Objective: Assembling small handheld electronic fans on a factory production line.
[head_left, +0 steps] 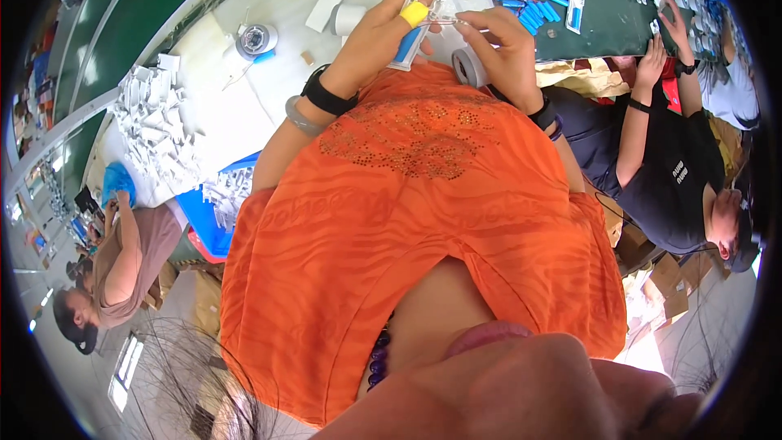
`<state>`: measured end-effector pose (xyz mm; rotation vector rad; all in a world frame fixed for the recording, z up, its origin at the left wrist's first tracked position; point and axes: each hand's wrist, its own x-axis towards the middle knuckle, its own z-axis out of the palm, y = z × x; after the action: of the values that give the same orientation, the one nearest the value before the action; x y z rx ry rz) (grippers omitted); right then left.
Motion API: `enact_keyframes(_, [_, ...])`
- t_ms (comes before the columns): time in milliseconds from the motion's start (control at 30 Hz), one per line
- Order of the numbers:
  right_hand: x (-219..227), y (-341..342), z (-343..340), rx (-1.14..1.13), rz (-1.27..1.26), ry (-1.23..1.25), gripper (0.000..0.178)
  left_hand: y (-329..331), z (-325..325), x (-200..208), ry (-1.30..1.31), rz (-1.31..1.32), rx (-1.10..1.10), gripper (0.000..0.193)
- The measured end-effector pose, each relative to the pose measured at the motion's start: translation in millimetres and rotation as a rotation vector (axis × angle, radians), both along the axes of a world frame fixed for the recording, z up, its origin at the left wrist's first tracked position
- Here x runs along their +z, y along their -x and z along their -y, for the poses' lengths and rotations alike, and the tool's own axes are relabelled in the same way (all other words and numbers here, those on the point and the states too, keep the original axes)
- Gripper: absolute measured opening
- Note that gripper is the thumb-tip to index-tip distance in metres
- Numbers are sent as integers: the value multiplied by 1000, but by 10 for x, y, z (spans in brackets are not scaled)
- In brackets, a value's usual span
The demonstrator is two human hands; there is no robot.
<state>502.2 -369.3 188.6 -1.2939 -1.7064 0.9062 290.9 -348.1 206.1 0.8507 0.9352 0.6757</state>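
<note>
My left hand (376,39) grips a white plastic housing (401,63) with a blue cylindrical cell (406,46) set in it. A yellow wrap (414,13) covers its thumb tip. Fingertips of my right hand (507,42) are pinched on thin wires (446,22) at the housing's upper end; the wires' exact ends are too small to make out. Below my right palm a grey-white round part (469,67) stands at the table edge. Beside my left hand are a white cylindrical part (349,19) and a flat white plastic piece (328,5).
Loose blue cells (529,2) and another housing with a cell (575,11) lie on the green surface at right. A round motor part (257,41) sits left, near heaped white plastic pieces (159,118). Co-workers (668,155) sit at right; another person (122,257) is at left.
</note>
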Motion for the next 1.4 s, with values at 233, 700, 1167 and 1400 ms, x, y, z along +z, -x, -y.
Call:
enact_keyframes(233, [59,102,3,-62,22,-223,16,-130,-38,30,-9,126,43,34])
enact_keyframes(700, [143,165,-26,-44,-69,-340,18,-151,61,72,-247,83,-21,39])
enact_keyframes(1167, [128,142,-26,-10,13,-433,25,-131,100,14,-459,-94,-92,42])
enact_keyframes(1400, [99,148,-21,-34,12,-425,24,-162,117,-19,-412,-44,-86,40])
